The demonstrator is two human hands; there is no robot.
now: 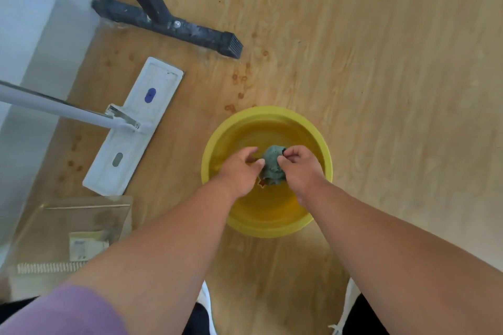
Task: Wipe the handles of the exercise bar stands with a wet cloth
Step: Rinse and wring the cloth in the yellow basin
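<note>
On the wooden floor (381, 62), head view, looking straight down. Black stand base (168, 26) of the exercise bar stand at upper left, with an upright rising out of frame; handles not in view. White flat mop (136, 125) lies just beside the wall, left. Clear plastic bag (73, 231) at lower left holds a printed card; text too blurred to read. No other writing legible.

Yellow basin (268, 228) holds water. Over it, the cloth (273, 166), grey-green, is bunched into a wad between both hands. Left hand (239, 171): fingers curled, thumb touching the wad; a firm grip cannot be confirmed. Right hand (299, 164): thumb and fingers pinch the wad's upper edge.

Judgement: cloth soft, limp, light, likely dripping. Best gripped as a wad, wrung out, then folded around each handle.
</note>
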